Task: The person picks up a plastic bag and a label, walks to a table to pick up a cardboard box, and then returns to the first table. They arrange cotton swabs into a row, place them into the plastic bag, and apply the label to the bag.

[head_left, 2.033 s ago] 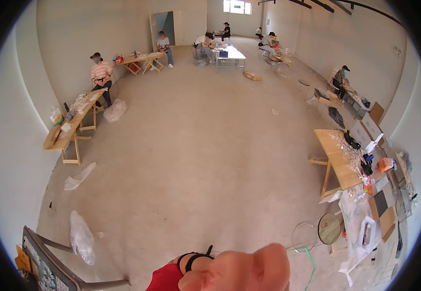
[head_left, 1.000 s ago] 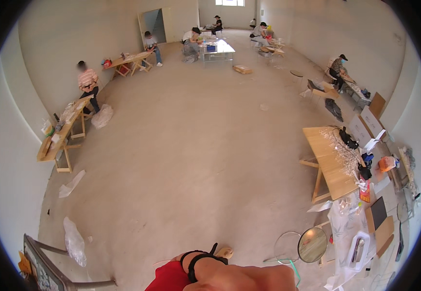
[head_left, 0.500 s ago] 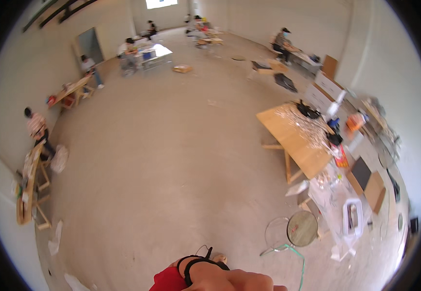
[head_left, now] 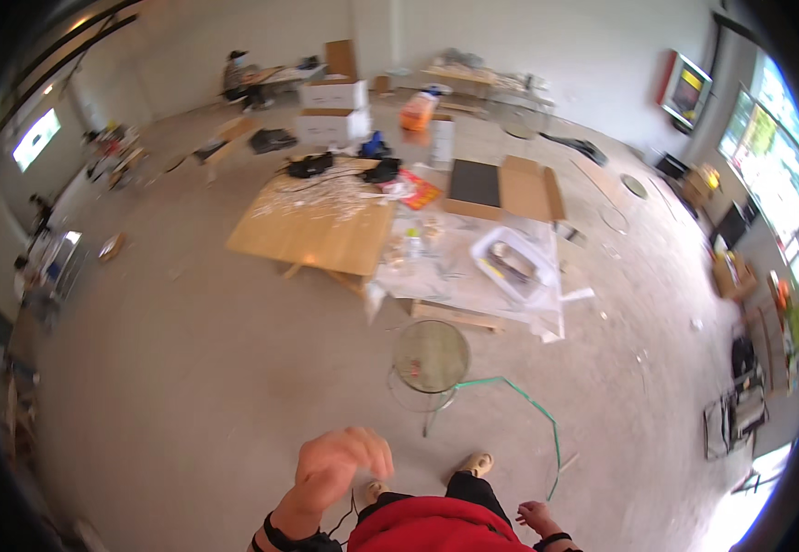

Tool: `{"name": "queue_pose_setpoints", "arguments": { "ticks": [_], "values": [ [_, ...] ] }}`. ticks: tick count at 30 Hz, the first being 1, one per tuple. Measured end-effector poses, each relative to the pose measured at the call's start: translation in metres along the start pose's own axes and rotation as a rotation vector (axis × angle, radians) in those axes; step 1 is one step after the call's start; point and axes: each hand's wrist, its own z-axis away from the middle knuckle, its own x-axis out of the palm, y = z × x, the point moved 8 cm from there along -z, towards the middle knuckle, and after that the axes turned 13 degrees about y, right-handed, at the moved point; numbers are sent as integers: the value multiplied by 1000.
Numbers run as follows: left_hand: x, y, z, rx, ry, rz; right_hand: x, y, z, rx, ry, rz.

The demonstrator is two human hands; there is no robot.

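- The concrete floor [head_left: 188,368] fills most of the view, with scraps and clutter scattered about it.
- A wooden table [head_left: 312,235] stands at about eleven o'clock from the round stool; pale shavings and dark tools lie on its far half.
- A crumpled clear plastic sheet [head_left: 455,276] spreads just beside the table at its three o'clock, carrying a shallow white tray [head_left: 514,267].
- An open cardboard box [head_left: 501,189] sits beyond the sheet, at twelve o'clock from the tray.
- The stool [head_left: 430,357], with a round glassy top on thin metal legs, is the nearest thing to the hands, at twelve o'clock from the person's feet. It looks light and stiff, its top smooth and likely slippery and breakable, so I would grip the metal rim or a leg, not the flat top.
- A thin green strip [head_left: 533,409] curves across the floor at the stool's four o'clock; it looks limp and light.
- The left hand [head_left: 340,469] hangs loosely curled and holds nothing.
- The right hand [head_left: 533,515] is low at the edge, empty as far as shows, fingers slack.
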Motion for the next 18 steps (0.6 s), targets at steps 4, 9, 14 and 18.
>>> {"name": "queue_pose_setpoints", "arguments": {
  "ticks": [4, 9, 14, 18],
  "values": [
    [-66, -191, 22, -490, 205, -630, -52, 28, -34, 48, 64, -77],
    [-110, -382, 103, -1009, -445, -1232, -142, 66, -77, 152, 213, -265],
    [-125, -470, 61, -1061, -349, -1235, -213, 96, -112, 250, 328, -350],
    [-133, -519, 14, -1066, -352, -1409, -229, 130, -161, 285, 272, -416]
  ]
}}
